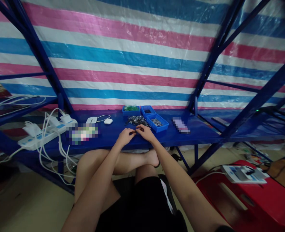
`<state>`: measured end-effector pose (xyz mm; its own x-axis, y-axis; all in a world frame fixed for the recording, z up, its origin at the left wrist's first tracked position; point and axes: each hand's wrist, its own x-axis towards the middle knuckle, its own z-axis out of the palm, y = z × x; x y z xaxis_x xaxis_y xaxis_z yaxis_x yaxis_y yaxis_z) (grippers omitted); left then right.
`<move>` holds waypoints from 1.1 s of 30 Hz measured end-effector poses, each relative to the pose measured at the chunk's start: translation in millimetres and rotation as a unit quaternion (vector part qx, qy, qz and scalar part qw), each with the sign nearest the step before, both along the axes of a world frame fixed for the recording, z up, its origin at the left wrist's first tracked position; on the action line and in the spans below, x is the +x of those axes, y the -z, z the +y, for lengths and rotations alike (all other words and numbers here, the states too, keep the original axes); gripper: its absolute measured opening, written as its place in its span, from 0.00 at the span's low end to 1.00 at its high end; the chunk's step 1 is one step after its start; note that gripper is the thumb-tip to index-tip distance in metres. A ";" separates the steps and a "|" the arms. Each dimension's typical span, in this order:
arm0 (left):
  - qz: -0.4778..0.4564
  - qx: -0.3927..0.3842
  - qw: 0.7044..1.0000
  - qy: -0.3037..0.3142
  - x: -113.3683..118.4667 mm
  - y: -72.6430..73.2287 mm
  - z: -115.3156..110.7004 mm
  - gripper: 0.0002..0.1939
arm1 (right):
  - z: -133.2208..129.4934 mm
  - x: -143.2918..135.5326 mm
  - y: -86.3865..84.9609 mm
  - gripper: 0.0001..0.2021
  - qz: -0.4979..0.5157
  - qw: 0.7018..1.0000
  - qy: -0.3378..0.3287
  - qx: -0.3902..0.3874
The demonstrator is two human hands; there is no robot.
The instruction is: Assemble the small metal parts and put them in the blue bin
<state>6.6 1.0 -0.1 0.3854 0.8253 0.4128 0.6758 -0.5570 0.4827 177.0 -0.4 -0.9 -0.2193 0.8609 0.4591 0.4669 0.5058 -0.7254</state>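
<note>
At the front edge of the blue table (110, 137), my left hand (126, 136) and my right hand (145, 132) are close together, their fingertips nearly meeting. Fingers on both are bent into a pinch; anything between them is too small or hidden to make out. Just beyond lies a loose pile of small black and silver pin-like parts (137, 120). A blue bin (160, 128) of small silver pieces stands beside the pile, near my right hand. Behind it is a blue bin (148, 110) with dark bits, and at its left a blue bin (131, 112) holds green pieces.
A white power strip (48, 133) with plugs and looping cables lies left, near a blurred-out item (84, 133) and a white case (108, 121). A phone-like object (180, 125) rests right. Blue frame posts (200, 83) and striped sheeting (132, 58) stand behind; a red stool (248, 193) is lower right.
</note>
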 end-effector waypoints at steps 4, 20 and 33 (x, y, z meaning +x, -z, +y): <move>-0.001 -0.001 1.000 0.005 0.7 -1.6 -2.4 0.12 | 1.1 1.0 0.0 0.09 0.005 1.000 -0.009 0.008; -0.105 -0.012 0.993 -0.050 -0.6 -4.1 -2.7 0.14 | 1.6 -0.3 1.8 0.08 -0.060 0.998 0.010 0.003; -0.121 -0.028 0.992 -0.028 -1.9 3.6 3.9 0.12 | 0.8 0.3 1.3 0.07 -0.037 0.999 0.014 0.000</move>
